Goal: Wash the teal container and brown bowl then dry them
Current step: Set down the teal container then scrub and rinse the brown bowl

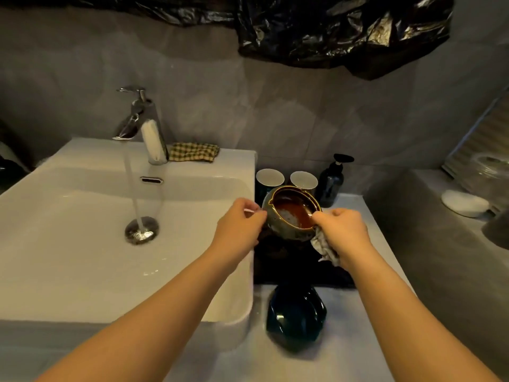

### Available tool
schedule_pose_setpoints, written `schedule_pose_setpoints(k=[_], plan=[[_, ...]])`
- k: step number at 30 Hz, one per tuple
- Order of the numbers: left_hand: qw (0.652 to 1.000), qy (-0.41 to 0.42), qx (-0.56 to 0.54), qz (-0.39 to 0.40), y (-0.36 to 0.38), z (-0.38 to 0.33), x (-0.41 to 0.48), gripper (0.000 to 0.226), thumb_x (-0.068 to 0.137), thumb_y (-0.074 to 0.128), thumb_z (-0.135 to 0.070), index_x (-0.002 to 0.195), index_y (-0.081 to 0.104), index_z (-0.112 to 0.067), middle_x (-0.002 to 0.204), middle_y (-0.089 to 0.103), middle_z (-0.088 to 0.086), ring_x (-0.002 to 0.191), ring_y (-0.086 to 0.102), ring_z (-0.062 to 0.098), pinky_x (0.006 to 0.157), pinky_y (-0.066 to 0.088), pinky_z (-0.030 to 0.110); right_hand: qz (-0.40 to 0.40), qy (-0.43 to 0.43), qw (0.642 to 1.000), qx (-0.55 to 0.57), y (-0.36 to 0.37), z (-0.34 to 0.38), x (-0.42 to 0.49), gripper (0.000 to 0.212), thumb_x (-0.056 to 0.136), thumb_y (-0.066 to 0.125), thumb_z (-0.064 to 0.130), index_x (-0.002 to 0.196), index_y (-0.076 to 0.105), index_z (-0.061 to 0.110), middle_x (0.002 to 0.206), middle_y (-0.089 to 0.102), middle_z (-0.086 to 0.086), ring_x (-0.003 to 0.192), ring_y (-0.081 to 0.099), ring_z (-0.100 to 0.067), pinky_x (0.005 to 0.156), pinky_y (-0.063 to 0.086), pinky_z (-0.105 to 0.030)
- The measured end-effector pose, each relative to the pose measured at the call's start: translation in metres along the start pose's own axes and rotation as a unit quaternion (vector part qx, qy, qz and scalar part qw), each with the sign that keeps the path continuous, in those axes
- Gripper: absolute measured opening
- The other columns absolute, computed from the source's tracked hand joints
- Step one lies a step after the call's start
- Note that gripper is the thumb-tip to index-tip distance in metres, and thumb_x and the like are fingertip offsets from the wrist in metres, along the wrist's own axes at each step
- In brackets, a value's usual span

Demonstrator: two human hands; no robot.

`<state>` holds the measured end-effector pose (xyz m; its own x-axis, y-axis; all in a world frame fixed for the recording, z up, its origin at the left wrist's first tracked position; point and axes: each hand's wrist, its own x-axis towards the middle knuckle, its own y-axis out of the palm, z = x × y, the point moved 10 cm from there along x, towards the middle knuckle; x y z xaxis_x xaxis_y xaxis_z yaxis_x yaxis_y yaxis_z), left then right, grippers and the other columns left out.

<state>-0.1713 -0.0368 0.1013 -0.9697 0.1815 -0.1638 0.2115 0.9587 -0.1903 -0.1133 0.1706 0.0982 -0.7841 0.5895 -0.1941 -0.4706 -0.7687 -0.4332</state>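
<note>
The brown bowl (292,213), glossy brown inside and grey-green outside, is tilted toward me above a dark mat, just right of the sink. My left hand (239,224) grips its left rim. My right hand (341,232) holds a grey cloth (325,248) bunched against the bowl's right rim and inner wall. The teal container (296,315) lies on the white counter near me, below the mat, apart from both hands.
A white sink (68,244) fills the left, with water running from the chrome tap (143,125) into the drain (141,230). A checked cloth (194,152) lies behind the tap. Two cups (270,179), a dark pump bottle (332,183) and a black mat (289,266) sit right of the sink.
</note>
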Motion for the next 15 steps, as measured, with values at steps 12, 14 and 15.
schedule_pose_setpoints(k=[12,14,15], plan=[[0.979,-0.091,-0.183,0.005,-0.175,0.049,0.031,0.034,0.092,0.054,-0.026,0.120,0.045,-0.008,0.114,0.059,0.013,0.096,0.066,0.033,0.046,0.056,0.029,0.088,-0.052,0.993,0.064,0.198,0.084,-0.060,0.017,0.074,0.063,0.025,0.064,0.055,0.014,0.057,0.059,-0.006,0.055,0.057,-0.023,0.057,0.052,-0.036],[0.978,-0.096,-0.184,-0.010,-0.204,0.061,0.041,0.035,0.092,0.054,-0.026,0.120,0.047,-0.006,0.112,0.061,0.015,0.093,0.066,0.030,0.051,0.058,0.032,0.098,-0.045,0.991,0.083,0.229,0.087,-0.062,0.022,0.077,0.064,0.038,0.078,0.058,0.017,0.075,0.066,-0.007,0.070,0.064,-0.023,0.069,0.057,-0.040],[0.978,-0.098,-0.185,-0.018,-0.215,0.066,0.046,0.035,0.093,0.053,-0.025,0.120,0.047,-0.005,0.111,0.062,0.015,0.092,0.066,0.029,0.053,0.059,0.033,0.104,-0.033,0.990,0.093,0.243,0.087,-0.061,0.027,0.078,0.064,0.043,0.087,0.055,0.018,0.084,0.066,-0.008,0.076,0.065,-0.023,0.070,0.058,-0.039]])
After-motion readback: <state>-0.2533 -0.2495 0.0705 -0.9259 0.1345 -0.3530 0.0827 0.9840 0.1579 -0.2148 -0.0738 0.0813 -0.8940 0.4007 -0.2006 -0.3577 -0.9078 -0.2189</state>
